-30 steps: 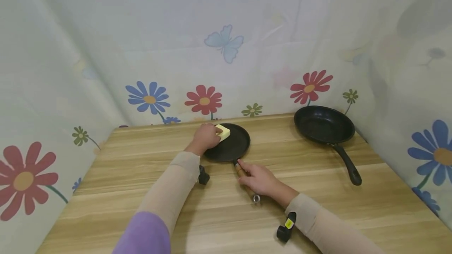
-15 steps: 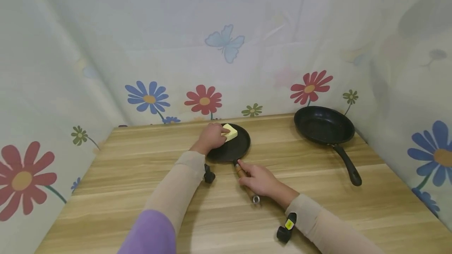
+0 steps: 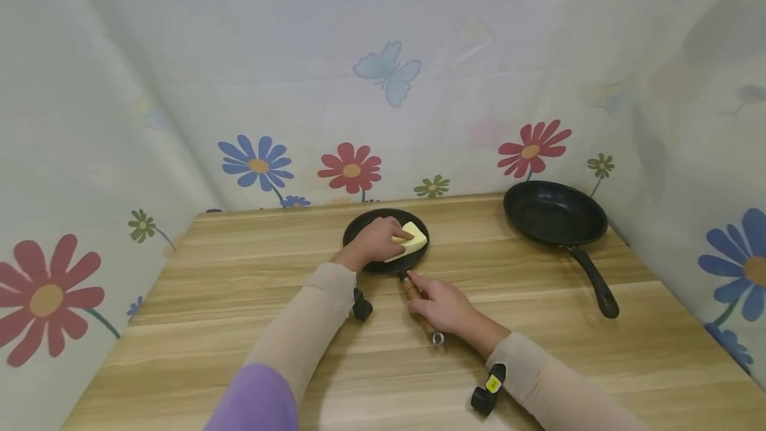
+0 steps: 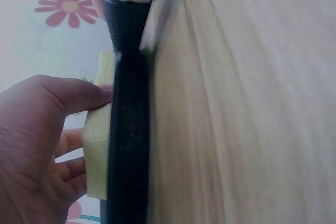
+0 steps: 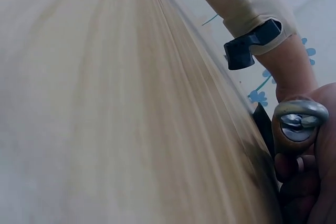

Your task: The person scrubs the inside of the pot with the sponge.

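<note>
A flat black pan point(image 3: 366, 221) with a low rim lies on the wooden table. My left hand point(image 3: 376, 241) pinches a pale yellow sponge point(image 3: 415, 238) against the pan's cooking surface, right of its middle. In the left wrist view, the thumb is on one side of the sponge point(image 4: 97, 140) and the fingers on the other, with the black pan edge point(image 4: 128, 145) seen side-on. Round the pan's wooden handle point(image 3: 413, 290) my right hand point(image 3: 445, 304) keeps its grip. A metal hanging ring point(image 5: 301, 110) at the handle's end shows in the right wrist view.
A deeper black frying pan point(image 3: 553, 211) stands at the table's back right, its black handle point(image 3: 594, 285) pointing toward the front. Behind the table point(image 3: 239, 271) hangs a white cloth point(image 3: 287, 52) printed with flowers and a butterfly.
My left hand has slid the sponge rightward and slightly nearer across the pan, from its left part to its right part. The right hand stays on the handle, and the head view has shifted slightly.
</note>
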The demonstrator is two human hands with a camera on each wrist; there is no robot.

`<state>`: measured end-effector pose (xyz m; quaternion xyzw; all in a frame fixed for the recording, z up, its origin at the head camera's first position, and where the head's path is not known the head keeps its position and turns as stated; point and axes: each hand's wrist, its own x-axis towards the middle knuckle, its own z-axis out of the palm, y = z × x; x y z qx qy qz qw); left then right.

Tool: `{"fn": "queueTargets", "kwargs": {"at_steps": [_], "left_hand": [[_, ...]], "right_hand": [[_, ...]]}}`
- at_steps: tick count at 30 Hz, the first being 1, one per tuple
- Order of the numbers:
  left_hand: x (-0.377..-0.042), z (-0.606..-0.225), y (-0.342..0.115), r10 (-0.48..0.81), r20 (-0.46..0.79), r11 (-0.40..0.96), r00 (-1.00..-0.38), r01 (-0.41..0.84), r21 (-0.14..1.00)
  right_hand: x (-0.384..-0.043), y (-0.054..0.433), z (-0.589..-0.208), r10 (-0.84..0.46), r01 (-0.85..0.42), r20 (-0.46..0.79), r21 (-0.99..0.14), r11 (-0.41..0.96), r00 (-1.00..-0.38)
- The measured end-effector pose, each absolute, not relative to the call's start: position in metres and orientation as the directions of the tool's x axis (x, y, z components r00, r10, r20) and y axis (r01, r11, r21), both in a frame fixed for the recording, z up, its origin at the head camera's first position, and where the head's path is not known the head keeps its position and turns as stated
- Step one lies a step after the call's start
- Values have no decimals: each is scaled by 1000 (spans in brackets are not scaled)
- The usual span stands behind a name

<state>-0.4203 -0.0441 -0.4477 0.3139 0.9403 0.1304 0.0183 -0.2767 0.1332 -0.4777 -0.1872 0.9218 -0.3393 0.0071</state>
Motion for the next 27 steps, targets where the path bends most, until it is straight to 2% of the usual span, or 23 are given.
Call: {"fn": "queueTargets", "kwargs": {"at_steps": [6, 13, 22, 27], "left_hand": [[-412, -440, -44, 628, 16, 748, -778, 609, 264], [-402, -436, -58, 662, -43, 728, -748, 627, 278], [-399, -433, -81, 697, -112, 714, -708, 670, 203], [-399, -430, -92, 688, -143, 725, -712, 662, 193]], "right_hand": [[-276, 136, -472, -294, -282, 91, -637, 718, -952], [-276, 136, -471, -282, -272, 87, -634, 724, -955], [-272, 131, -474, -264, -240, 67, -667, 705, -962], [-270, 131, -475, -258, -241, 74, -664, 708, -963]]}}
